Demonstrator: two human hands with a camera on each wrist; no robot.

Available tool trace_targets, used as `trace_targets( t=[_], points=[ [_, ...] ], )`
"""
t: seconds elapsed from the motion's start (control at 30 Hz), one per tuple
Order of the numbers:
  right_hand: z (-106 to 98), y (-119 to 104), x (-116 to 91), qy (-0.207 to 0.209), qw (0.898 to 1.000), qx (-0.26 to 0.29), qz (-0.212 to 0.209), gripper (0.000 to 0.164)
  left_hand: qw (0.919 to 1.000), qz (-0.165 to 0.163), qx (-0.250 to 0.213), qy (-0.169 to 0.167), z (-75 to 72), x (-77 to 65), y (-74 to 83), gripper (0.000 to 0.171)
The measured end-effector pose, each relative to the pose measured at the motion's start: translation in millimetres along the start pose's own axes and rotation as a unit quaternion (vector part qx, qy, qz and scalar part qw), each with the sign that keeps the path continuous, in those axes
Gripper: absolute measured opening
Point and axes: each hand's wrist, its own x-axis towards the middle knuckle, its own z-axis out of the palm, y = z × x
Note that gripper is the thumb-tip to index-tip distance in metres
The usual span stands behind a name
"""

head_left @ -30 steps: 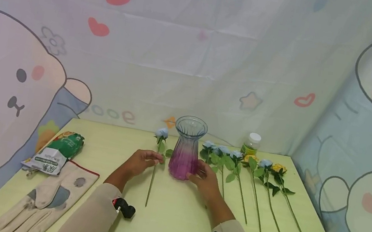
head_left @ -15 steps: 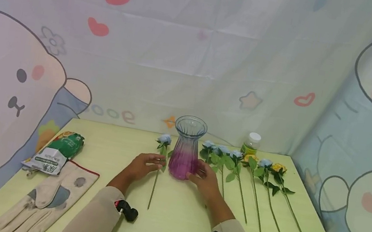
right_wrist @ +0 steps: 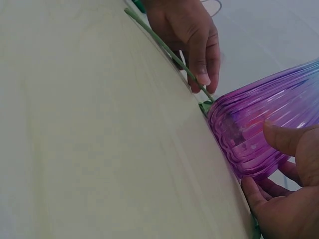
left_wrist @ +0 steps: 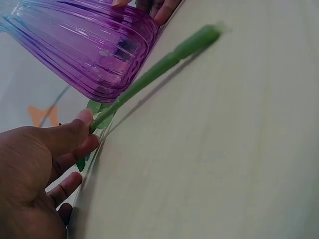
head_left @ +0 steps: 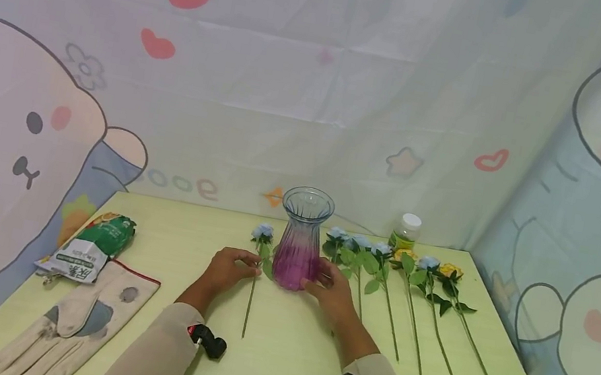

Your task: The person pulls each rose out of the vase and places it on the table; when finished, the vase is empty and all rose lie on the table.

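Note:
A clear glass vase [head_left: 295, 257], bluish at the flared rim and purple toward the base, stands upright near the back middle of the table. My right hand [head_left: 331, 292] holds it low on its right side, the thumb in front and the fingers curled behind, as the right wrist view shows. To the left of the vase is a single artificial blue rose [head_left: 262, 232]. Thumb and forefinger of my left hand [head_left: 225, 273] pinch its green stem [left_wrist: 164, 64]. The stem's cut end points toward me, and its leaves lie close beside the vase's base.
Right of the vase, several blue and yellow artificial roses [head_left: 413, 301] lie in a row, stems toward me. Behind them stands a white-capped jar [head_left: 406, 231]. On the left are a green and white packet [head_left: 96, 245] and a pale work glove [head_left: 84, 317]. A printed curtain [head_left: 272, 75] hangs behind.
My left hand has shifted slightly right with the rose, and its bloom now sits a little lower and nearer the vase. The right hand and vase have stayed put.

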Motion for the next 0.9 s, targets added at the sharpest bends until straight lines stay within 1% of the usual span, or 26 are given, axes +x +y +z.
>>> trace_targets(
  t=[0.03, 0.1, 0.27, 0.33, 0.53, 0.7, 0.83, 0.9],
  points=[
    [0.3, 0.2, 0.0, 0.000, 1.000, -0.001, 0.000, 0.068, 1.0000, -0.003, -0.001, 0.002, 0.0, 0.1, 0.1, 0.026],
    [1.0, 0.0, -0.3, 0.001, 1.000, -0.002, 0.001, 0.067, 1.0000, 0.003, 0.008, 0.005, -0.2, 0.0, -0.1, 0.024],
    [2.4, -2.8, -2.3, 0.002, 1.000, -0.006, 0.001, 0.067, 0.9999, 0.007, 0.010, 0.009, -1.7, -0.4, 0.8, 0.022],
    [2.5, -3.7, -2.6, 0.002, 1.000, -0.008, 0.000, 0.067, 0.9999, 0.001, 0.005, 0.011, -2.6, -1.0, 1.2, 0.022],
    [1.4, -1.2, 0.3, 0.007, 1.000, -0.012, 0.000, 0.067, 0.9996, -0.010, 0.011, 0.025, -10.0, -6.9, 5.4, 0.026],
    [-2.7, -6.7, 0.2, 0.012, 1.000, -0.022, 0.003, 0.067, 0.9993, -0.003, 0.015, 0.035, -18.9, -10.7, 11.1, 0.034],
    [-4.6, -9.2, -1.6, 0.017, 0.999, -0.028, 0.007, 0.069, 0.9990, -0.008, 0.019, 0.039, -20.5, -16.4, 15.0, 0.038],
    [-6.2, -9.8, -3.8, 0.024, 0.999, -0.042, 0.009, 0.071, 0.9989, -0.009, 0.027, 0.036, -19.7, -21.4, 17.1, 0.040]
  ],
)
